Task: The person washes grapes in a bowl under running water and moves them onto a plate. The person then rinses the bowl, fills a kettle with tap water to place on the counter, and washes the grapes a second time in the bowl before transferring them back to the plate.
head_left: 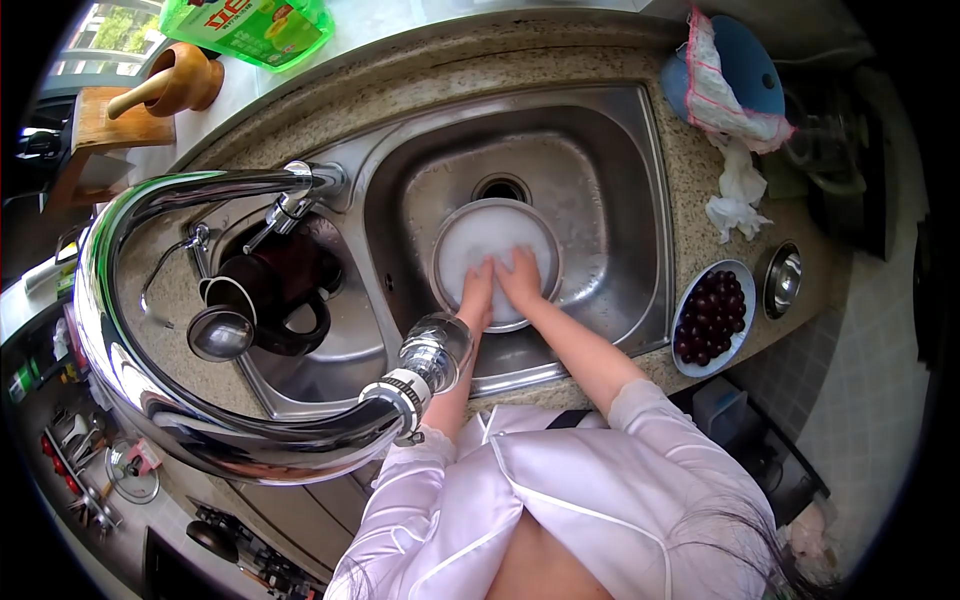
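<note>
A round metal basin (553, 237) of cloudy white water (497, 228) stands in the larger sink bowl (610, 300), just in front of the drain (502, 188). Both hands reach over its near rim into the water. My left hand (478, 291) is turned on its side, its fingers stretched forward and partly under the surface. Close beside it, my right hand (519, 278) has its fingers spread, with the tips dipping in. I see nothing held in either hand; whatever lies below the cloudy surface is hidden.
A chrome faucet (200, 420) arches over the left side, its head near my left forearm. A dark pot (285, 285) and ladle (221, 333) occupy the smaller bowl. At right are a bowl of dark cherries (712, 315), a small metal bowl (782, 280) and crumpled tissue (738, 195).
</note>
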